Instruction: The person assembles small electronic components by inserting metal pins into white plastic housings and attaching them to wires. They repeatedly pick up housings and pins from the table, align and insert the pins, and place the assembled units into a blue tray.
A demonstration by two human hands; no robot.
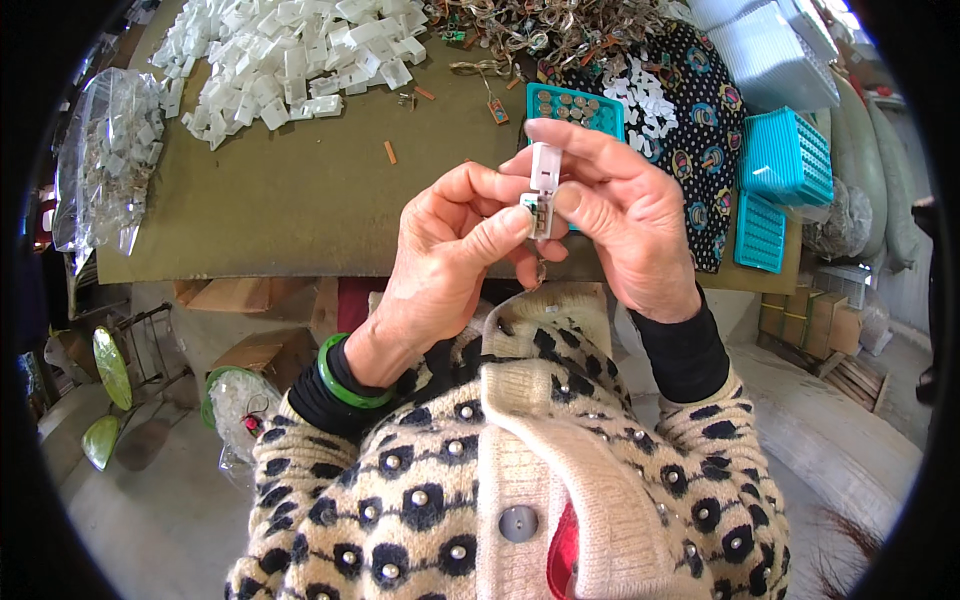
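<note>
Both hands hold one small white hinged plastic case [545,168] in front of my chest, at the table's near edge. Its lid is swung up, and small parts with a bit of green show inside the lower half. My left hand [450,235] pinches the lower half, thumb pressed on the green part. Fingers of my right hand [635,220] lie behind the lid, with the thumb against the case's right side. A thin wire [541,270] dangles below the fingers. Behind the hands stands a teal tray [540,100] with several round metal cells.
A large heap of white plastic cases [300,60] covers the far left, beside a clear bag [110,160] of parts. Tangled wired parts [560,35] lie at the back. White pieces [640,100] rest on patterned dark cloth [705,180]. Stacked teal trays [785,155] stand right.
</note>
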